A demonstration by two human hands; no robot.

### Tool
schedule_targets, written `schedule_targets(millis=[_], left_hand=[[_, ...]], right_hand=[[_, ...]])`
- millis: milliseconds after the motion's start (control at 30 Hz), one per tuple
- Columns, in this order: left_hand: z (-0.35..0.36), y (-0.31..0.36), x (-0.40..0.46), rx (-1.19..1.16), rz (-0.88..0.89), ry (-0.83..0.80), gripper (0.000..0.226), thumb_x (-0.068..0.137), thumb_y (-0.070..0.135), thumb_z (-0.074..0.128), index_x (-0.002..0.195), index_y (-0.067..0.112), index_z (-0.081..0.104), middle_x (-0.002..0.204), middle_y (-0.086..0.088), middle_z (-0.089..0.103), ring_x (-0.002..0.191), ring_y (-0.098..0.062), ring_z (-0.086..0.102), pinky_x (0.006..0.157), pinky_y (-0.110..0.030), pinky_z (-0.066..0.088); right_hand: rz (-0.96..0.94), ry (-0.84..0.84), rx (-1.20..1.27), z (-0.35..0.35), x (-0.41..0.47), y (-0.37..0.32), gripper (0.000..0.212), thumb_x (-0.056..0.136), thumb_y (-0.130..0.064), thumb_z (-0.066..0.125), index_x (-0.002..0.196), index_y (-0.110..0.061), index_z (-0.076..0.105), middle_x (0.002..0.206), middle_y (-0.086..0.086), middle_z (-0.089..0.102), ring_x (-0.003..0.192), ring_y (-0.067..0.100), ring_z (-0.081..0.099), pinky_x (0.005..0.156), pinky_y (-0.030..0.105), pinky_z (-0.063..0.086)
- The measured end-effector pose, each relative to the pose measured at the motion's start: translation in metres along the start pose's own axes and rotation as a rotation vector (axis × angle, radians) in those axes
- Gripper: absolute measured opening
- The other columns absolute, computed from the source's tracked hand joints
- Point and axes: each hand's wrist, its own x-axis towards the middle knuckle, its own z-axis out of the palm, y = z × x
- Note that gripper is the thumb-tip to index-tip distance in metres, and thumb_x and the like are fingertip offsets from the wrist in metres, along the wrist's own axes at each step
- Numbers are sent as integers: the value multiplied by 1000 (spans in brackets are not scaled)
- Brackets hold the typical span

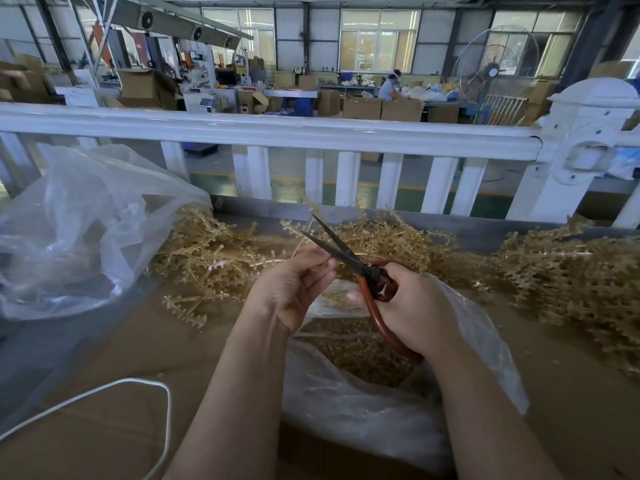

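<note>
Item: tan plastic sprue, pinched by left hand over the open bag toward the bench's near edge. Scissors: right hand curled round red handles, blades apart. Best practice: seat sprue deep, snip close, pieces dropping bagward.

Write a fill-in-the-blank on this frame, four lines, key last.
1. The right hand grips scissors with ____ handles.
2. The left hand pinches a tan strip by the blades, which stand ____.
3. Under both hands, a clear plastic ____ holds tan bits.
4. Beyond the hands runs a ____ railing.
Missing words: red; open; bag; white.
</note>
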Motion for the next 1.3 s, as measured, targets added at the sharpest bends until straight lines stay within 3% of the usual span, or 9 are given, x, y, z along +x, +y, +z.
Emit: schedule_targets(millis=[133,267,400,567,667,867,1000,1133,1300], left_hand=[[2,0,-1,-8,64,18,15,81,-6,65,93,1,68,76,-10,74,65,-15,72,61,-22,59],[2,-1,-2,17,121,25,12,80,-7,67,88,2,67,75,-8,74,65,-14,71,63,-23,59],[3,0,-4,84,192,-3,21,80,-9,65,68,8,65,69,-8,71,64,-15,68,66,-24,60],[4,1,-6,81,195,-62,15,66,3,71,58,15,74,70,-5,73,66,-13,71,68,-23,60],[3,0,-6,96,187,-71,25,72,0,68,55,16,73,68,-3,73,65,-12,71,66,-22,59],[2,0,-5,72,154,-44,34,84,-7,64,58,14,71,70,-7,73,66,-13,72,68,-23,60],[2,-1,-5,60,147,-18,18,86,-7,62,75,7,67,71,-8,73,67,-14,73,69,-25,61],[1,-1,-4,75,158,-14,15,86,-6,63,78,6,67,72,-7,74,67,-13,73,71,-25,61],[2,-1,-5,135,213,-1,7,87,1,65,85,4,71,75,-8,75,67,-13,73,66,-23,60]], right_hand=[[3,-21,22,0,0,1,50,65,-89,52,80,-41,51,62,-23,54,64,-6,54,52,14,32],[3,-28,39,0,-1,-1,44,68,-84,59,76,-41,49,62,-24,57,61,-6,55,50,12,30],[-17,-5,61,-2,-3,-6,46,66,-84,57,70,-39,47,73,-47,52,71,-15,55,47,13,36],[-16,30,45,-4,-4,-6,46,68,-80,64,71,-35,54,64,-37,55,65,-10,56,48,11,35],[-6,24,53,-3,-4,-5,46,67,-80,65,76,-36,60,56,-24,57,58,-3,56,49,12,29],[4,29,48,-5,-5,-8,41,64,-82,64,66,-44,49,56,-33,55,55,-8,53,47,10,36],[2,28,56,-4,-5,-7,41,64,-83,63,67,-45,48,52,-29,53,55,-6,53,46,11,29],[5,15,62,-1,-4,-4,39,65,-81,66,73,-45,53,55,-24,54,59,-6,55,49,12,30],[15,21,58,-2,-4,-6,41,64,-82,64,65,-44,50,58,-31,58,56,-5,57,44,11,32]])
